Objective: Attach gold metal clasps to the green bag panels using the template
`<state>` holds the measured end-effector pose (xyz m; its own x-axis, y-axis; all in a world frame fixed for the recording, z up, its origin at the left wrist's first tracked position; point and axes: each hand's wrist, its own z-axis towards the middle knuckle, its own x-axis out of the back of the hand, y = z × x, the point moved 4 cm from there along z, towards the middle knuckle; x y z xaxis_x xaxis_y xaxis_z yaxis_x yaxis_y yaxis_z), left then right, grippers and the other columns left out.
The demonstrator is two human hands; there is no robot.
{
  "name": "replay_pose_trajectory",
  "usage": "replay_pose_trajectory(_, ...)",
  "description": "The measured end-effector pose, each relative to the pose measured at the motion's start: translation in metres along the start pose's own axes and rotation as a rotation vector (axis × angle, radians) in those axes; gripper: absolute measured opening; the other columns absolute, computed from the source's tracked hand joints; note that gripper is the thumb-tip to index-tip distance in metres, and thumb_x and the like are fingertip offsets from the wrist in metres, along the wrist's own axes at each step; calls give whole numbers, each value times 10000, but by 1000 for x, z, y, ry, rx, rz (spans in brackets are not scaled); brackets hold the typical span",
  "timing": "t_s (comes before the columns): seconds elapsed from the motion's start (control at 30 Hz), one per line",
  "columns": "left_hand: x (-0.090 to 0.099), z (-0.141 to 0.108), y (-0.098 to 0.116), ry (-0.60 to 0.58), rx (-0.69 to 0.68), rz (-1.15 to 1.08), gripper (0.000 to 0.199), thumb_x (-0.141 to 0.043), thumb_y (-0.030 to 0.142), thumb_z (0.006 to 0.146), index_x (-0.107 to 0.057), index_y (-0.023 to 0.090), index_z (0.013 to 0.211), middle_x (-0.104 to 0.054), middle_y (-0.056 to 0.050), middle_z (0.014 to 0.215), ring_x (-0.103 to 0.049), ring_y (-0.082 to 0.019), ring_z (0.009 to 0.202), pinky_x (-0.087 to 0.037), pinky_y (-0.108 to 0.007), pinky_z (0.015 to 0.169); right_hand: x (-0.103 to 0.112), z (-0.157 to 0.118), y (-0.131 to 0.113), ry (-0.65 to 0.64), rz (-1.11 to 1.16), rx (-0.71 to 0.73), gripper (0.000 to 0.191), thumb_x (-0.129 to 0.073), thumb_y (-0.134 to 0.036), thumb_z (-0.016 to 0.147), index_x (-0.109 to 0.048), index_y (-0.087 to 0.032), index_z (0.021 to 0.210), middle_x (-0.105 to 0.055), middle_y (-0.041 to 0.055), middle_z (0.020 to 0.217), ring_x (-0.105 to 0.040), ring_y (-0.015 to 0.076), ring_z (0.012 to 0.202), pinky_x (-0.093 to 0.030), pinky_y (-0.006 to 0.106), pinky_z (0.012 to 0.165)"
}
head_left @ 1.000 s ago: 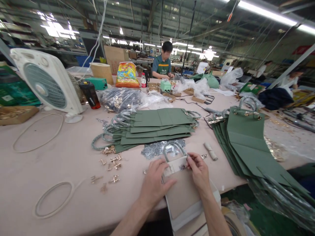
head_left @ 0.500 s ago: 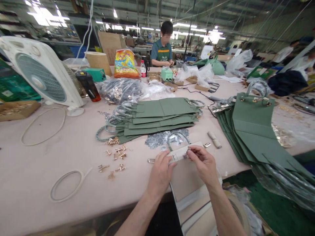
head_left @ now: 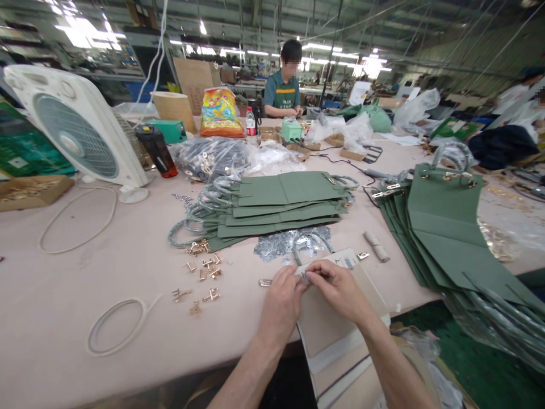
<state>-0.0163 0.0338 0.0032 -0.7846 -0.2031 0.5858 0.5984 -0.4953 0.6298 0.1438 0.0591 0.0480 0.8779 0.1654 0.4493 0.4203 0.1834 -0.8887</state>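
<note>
The left hand (head_left: 279,304) grips the pale panel (head_left: 323,326) at the desk's (head_left: 238,324) front edge; beside it, the right hand (head_left: 343,292) has its fingertips pinched together, contents hidden. This looks like fine fingerwork, calling for a steady panel.

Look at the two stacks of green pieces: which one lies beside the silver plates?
The middle stack, its near edge by the silver plates; a beige roll lies between those plates and the right-hand stack.
</note>
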Motion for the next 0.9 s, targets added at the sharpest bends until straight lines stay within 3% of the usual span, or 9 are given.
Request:
replay_pose_trajectory(0.1,1,0,-3,-33,42,-46,176,-691,152,947,-694,192,1118,-711,-117,1314,-646,-262,1285,-544,-490,1128,2,2,4,5,-41,-9,131,-626,-308,974,-723,-230,932,-730,3,897,-673,190,855,-504,306,816)
replay_pose_trajectory(0.27,1,1,-8,-93,125,-102,541,-877,248,799,-655,208,1290,-683,-117,1378,-628,-293,1309,-525,-525,1140,4,4,2,-38,-32,77,120,-661,-286,952,-745,-235,884,-733,35,1012,-657,223,1028,-480,364,982)
replay_pose_trajectory(0.4,1,3,-8,-94,161,-132,498,-870,280,813,-677,216,1267,-695,-102,1363,-639,-272,1294,-528,-493,1137,-3,6,-1,-77,-105,105,132,-676,-224,934,-776,-262,857,-729,37,1093,-637,229,1099,-465,383,1013)
replay_pose_trajectory(0.57,2,5,-7,-102,188,-138,525,-889,239,781,-683,215,1264,-704,-104,1353,-646,-285,1285,-525,-508,1134,-8,12,1,-76,-204,125,152,-686,-165,917,-783,-263,852,-738,33,1022,-641,228,1047,-466,387,986)
replay_pose_trajectory(0.9,1,3,-10,-66,170,-128,561,-856,205,796,-654,216,1320,-706,-123,1344,-657,-300,1274,-544,-536,1109,-17,14,7,-8,-286,163,74,-700,-199,920,-756,-248,923,-724,52,1028,-626,258,1062,-490,431,991)
